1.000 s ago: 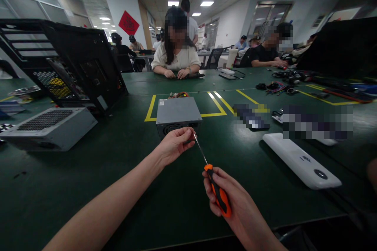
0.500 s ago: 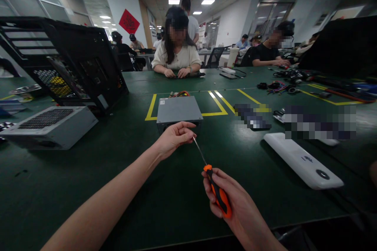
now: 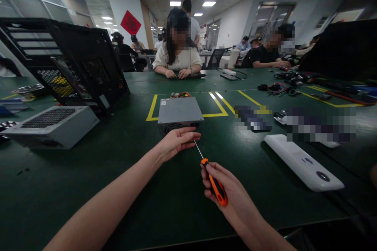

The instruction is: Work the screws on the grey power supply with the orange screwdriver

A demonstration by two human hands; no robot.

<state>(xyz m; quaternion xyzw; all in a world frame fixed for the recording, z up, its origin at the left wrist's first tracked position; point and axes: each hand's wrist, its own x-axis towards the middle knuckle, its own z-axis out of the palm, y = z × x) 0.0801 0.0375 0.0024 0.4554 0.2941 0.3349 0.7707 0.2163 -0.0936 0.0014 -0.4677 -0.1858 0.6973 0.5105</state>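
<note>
An orange and black screwdriver point(image 3: 217, 186) is gripped by its handle in my right hand point(image 3: 228, 182), its thin metal shaft slanting up and left. The shaft's tip reaches the fingers of my left hand point(image 3: 176, 142), which are stretched out loosely around it. No object shows between those fingers, though a small one could be hidden. Just beyond them a grey power supply unit point(image 3: 180, 110) lies on the green table point(image 3: 141, 211), with its fan grille side toward me. My left hand covers part of that side. Coloured cables point(image 3: 181, 94) show behind the unit.
Left stand a black computer case point(image 3: 88, 66) and a second power supply unit point(image 3: 53, 125). Yellow tape point(image 3: 151, 108) marks the table. A white oblong device point(image 3: 303, 162) lies right, with cables point(image 3: 277, 87) farther back. A person point(image 3: 176, 57) sits opposite.
The fingers of my left hand have loosened from a pinch at the screwdriver tip and straightened out. My right hand and the screwdriver have shifted slightly up and forward.
</note>
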